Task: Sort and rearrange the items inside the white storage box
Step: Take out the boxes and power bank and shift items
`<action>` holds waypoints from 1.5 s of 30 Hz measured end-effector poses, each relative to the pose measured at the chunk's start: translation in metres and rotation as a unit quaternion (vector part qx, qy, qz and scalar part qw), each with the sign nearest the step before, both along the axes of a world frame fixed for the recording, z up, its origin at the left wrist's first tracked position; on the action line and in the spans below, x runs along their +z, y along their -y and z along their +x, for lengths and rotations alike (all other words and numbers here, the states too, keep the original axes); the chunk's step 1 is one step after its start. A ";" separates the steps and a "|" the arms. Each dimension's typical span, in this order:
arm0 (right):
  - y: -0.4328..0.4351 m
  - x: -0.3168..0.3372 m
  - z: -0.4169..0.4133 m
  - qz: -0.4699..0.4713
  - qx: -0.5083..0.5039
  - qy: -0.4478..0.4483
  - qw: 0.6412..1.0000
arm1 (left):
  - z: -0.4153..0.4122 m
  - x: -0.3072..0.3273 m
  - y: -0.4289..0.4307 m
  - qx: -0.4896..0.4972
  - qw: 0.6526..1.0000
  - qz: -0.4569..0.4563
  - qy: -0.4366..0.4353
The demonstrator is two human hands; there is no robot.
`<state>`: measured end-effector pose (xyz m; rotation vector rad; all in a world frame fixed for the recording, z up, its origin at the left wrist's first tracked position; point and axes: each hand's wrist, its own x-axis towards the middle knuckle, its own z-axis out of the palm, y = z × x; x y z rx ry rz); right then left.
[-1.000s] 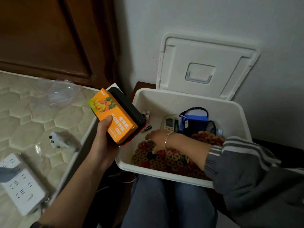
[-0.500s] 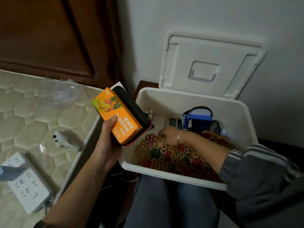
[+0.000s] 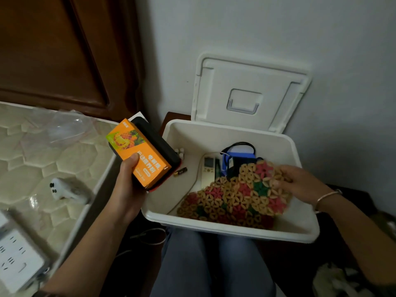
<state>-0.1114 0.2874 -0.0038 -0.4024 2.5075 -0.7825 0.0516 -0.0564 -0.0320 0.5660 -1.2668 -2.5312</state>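
Lifting the mat point(image 3: 235, 200) clear looks like the step in hand. The right hand point(image 3: 300, 185) pinches its right edge, raised above the box point(image 3: 225, 229) rim, while the rest sags to the box floor. Raising it higher before swinging it aside should stop the trailing end dragging the battery point(image 3: 180, 171) or the remote point(image 3: 209, 168) nearby. The left hand point(image 3: 126, 189) grips an orange carton point(image 3: 139, 153) stacked on a black case point(image 3: 156, 138) over the box's left rim; holding them level should stop the carton sliding. The mat is a limp mesh of tan rings with red and green flower patches. The box stands before the person's knees, lid point(image 3: 246, 93) upright against the wall.
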 end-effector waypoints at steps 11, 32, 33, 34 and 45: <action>0.102 -0.013 0.023 0.069 0.186 -0.245 0.949 | 0.001 -0.002 -0.002 0.039 0.999 0.008 0.003; 0.242 -0.143 -0.019 0.228 0.347 -0.239 0.878 | 0.002 -0.009 0.002 0.064 0.997 0.044 -0.002; 0.235 -0.131 -0.018 0.188 0.332 -0.211 0.900 | 0.001 -0.009 0.002 0.064 0.997 0.045 -0.005; 0.224 -0.116 -0.016 0.142 0.320 -0.182 0.919 | 0.001 -0.009 0.003 0.064 0.997 0.043 -0.007; 0.041 -0.028 0.008 0.172 0.163 -0.081 0.968 | -0.001 -0.006 -0.003 0.059 0.998 -0.002 0.015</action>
